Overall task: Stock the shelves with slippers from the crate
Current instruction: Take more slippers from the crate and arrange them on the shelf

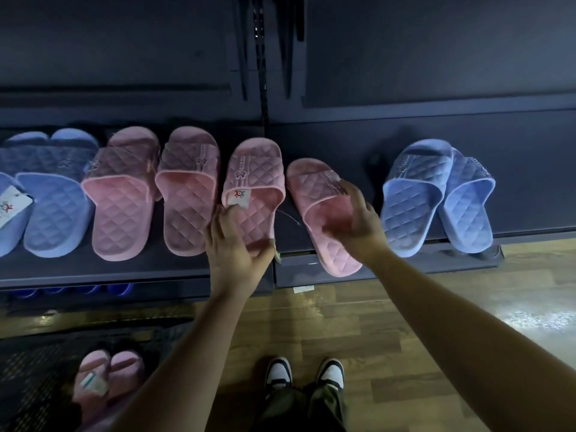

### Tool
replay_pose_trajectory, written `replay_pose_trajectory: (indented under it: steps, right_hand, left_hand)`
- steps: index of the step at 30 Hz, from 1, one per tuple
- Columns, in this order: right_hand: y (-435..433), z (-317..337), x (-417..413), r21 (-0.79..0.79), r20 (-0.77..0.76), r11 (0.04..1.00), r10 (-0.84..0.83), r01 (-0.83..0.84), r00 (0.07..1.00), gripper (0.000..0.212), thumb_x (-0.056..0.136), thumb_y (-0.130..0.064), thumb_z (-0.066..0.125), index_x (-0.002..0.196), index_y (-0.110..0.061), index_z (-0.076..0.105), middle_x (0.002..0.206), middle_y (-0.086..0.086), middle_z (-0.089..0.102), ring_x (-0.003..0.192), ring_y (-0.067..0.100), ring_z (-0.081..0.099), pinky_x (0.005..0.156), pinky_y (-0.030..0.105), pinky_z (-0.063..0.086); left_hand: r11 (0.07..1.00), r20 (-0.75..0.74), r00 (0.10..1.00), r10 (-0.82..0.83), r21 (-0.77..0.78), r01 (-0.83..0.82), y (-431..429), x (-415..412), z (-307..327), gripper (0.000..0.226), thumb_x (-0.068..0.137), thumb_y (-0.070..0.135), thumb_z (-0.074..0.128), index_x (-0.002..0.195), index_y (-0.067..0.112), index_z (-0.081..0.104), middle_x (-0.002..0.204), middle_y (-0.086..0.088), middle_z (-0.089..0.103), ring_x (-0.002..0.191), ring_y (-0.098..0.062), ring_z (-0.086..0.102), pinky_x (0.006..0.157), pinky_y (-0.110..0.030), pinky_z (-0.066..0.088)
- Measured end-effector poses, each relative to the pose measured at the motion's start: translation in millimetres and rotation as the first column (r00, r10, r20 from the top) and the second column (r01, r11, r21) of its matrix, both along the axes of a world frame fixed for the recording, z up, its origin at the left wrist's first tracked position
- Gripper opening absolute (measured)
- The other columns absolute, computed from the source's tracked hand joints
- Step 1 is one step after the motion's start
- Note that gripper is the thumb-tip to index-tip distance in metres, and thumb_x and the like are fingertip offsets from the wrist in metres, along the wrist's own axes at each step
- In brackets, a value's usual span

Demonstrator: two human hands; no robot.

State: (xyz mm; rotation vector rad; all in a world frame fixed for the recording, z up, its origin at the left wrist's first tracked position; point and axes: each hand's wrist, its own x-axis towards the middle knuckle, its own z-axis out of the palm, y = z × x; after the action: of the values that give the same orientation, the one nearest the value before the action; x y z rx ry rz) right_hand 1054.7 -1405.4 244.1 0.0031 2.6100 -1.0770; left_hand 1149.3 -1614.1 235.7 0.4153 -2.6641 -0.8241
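Observation:
A pink quilted slipper (pixel 254 185) with a paper tag lies on the dark shelf (pixel 124 269); my left hand (pixel 235 247) grips its heel. To its right a second pink slipper (pixel 314 198) lies angled, heel over the shelf's front edge, and my right hand (pixel 358 219) holds it across the strap and footbed. A dark mesh crate (pixel 37 369) at the lower left holds another pink pair (pixel 107 378) with a tag.
Further left on the shelf stand a pink pair (pixel 146 194) and a blue pair (pixel 46 198). A blue pair (pixel 436 198) lies stacked at the right. Blue slippers (pixel 71 289) show on the lower shelf. My shoes (pixel 304 374) stand on the wooden floor.

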Motion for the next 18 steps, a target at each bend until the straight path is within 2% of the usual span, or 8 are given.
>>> replay_pose_trajectory:
  steps: [4,6,8,11,13,15,16,18]
  right_hand:
    - [-16,2,-17,0.056,-0.023,0.982,-0.180,0.181,0.983,0.044,0.080,-0.013,0.065,0.121,-0.017,0.049,0.104,0.005,0.064,0.092,0.025,0.059,0.073,0.031,0.044]
    - [-26,7,-22,0.011,-0.047,0.957,-0.289,0.290,0.956,0.029,0.081,-0.015,0.059,0.110,-0.015,0.056,0.089,-0.003,0.061,0.084,0.020,0.058,0.069,0.024,0.037]
    - [-37,9,-25,-0.027,-0.054,0.940,-0.341,0.340,0.939,0.023,0.082,-0.015,0.056,0.105,-0.016,0.060,0.087,-0.006,0.061,0.080,0.014,0.054,0.068,0.019,0.033]
    - [-46,8,-26,0.001,-0.071,0.951,-0.310,0.310,0.948,0.019,0.079,-0.003,0.048,0.088,-0.012,0.062,0.081,0.001,0.063,0.077,0.021,0.055,0.062,0.022,0.034]
    - [-45,8,-21,0.040,-0.049,0.980,-0.194,0.196,0.980,0.018,0.074,0.002,0.043,0.072,-0.013,0.052,0.067,0.000,0.054,0.071,0.025,0.050,0.050,0.026,0.031]
    - [-37,12,-16,0.035,-0.051,0.992,-0.115,0.117,0.992,0.015,0.076,0.000,0.044,0.074,-0.013,0.051,0.066,-0.003,0.053,0.071,0.026,0.053,0.048,0.025,0.032]
    - [-31,17,-14,0.018,-0.080,0.993,-0.111,0.112,0.991,0.015,0.079,-0.002,0.047,0.085,-0.011,0.057,0.072,-0.004,0.058,0.075,0.025,0.057,0.051,0.024,0.034]
    - [-11,27,-10,-0.073,-0.191,0.986,-0.161,0.149,0.968,0.032,0.082,-0.002,0.051,0.111,-0.012,0.061,0.091,-0.005,0.065,0.084,0.014,0.061,0.069,0.017,0.043]
  left_hand:
    - [1.000,-0.025,1.000,-0.003,0.016,0.003,0,-4,1,0.070,0.063,0.035,0.076,0.118,0.002,0.048,0.117,-0.013,0.053,0.113,-0.032,0.050,0.095,-0.051,0.042]
    - [0.998,-0.042,0.999,0.007,0.061,-0.004,3,-7,3,0.071,0.063,0.036,0.078,0.119,0.004,0.047,0.118,-0.011,0.054,0.114,-0.030,0.050,0.095,-0.052,0.042]
    - [0.996,-0.037,0.999,0.027,0.087,-0.024,6,-11,3,0.075,0.064,0.039,0.079,0.121,0.004,0.046,0.121,-0.011,0.053,0.117,-0.029,0.048,0.099,-0.052,0.040]
    - [0.993,0.015,0.999,0.047,0.109,-0.049,9,-16,1,0.079,0.065,0.048,0.074,0.125,0.006,0.044,0.127,-0.013,0.050,0.122,-0.030,0.044,0.105,-0.051,0.034]
    - [0.995,0.071,0.996,0.062,0.076,-0.067,12,-18,-2,0.081,0.066,0.051,0.069,0.129,0.007,0.042,0.135,-0.017,0.046,0.127,-0.034,0.040,0.110,-0.049,0.028]
    - [0.995,0.094,0.991,0.100,-0.023,-0.098,19,-16,-2,0.078,0.069,0.049,0.066,0.131,0.009,0.041,0.141,-0.021,0.041,0.132,-0.038,0.036,0.110,-0.048,0.025]
    - [0.992,0.083,0.990,0.113,-0.070,-0.108,26,-16,0,0.072,0.072,0.045,0.066,0.131,0.010,0.042,0.142,-0.023,0.039,0.133,-0.039,0.035,0.110,-0.050,0.026]
    - [0.992,0.017,0.997,0.078,-0.101,-0.076,43,-16,5,0.059,0.079,0.035,0.064,0.128,0.008,0.045,0.140,-0.025,0.041,0.131,-0.040,0.037,0.108,-0.054,0.032]
